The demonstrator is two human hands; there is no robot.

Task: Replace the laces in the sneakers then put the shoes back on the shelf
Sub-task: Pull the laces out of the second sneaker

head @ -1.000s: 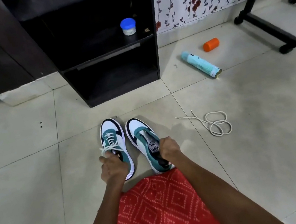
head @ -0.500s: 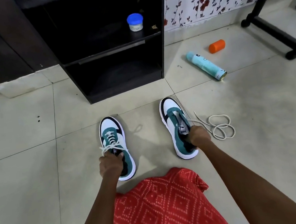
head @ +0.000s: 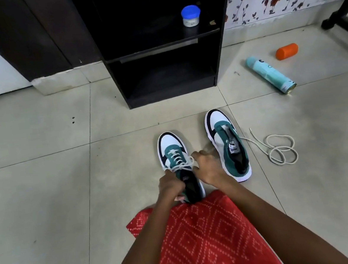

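Note:
Two white, teal and black sneakers stand on the tiled floor, toes pointing at the black shelf unit (head: 221,60). The left sneaker (head: 171,148) has white laces in it. My left hand (head: 169,184) grips its heel and collar. My right hand (head: 206,167) rests at the sneaker's right side with its fingertips pinching the lace ends (head: 187,162). The right sneaker (head: 227,144) stands alone with no lace in it, tongue showing. A loose white lace (head: 281,149) lies coiled on the floor just right of it.
A blue-lidded white jar (head: 190,16) sits on the shelf unit's middle board; the lower compartment is dark and bare. A teal spray can (head: 270,74) and an orange cap (head: 286,51) lie on the floor at right. A black furniture leg (head: 343,25) stands far right. Red patterned cloth (head: 204,241) covers my lap.
My right hand let go of the laceless sneaker, leaving it by the loose lace, and crossed over to the laced sneaker's lace ends. My left hand kept hold of that sneaker.

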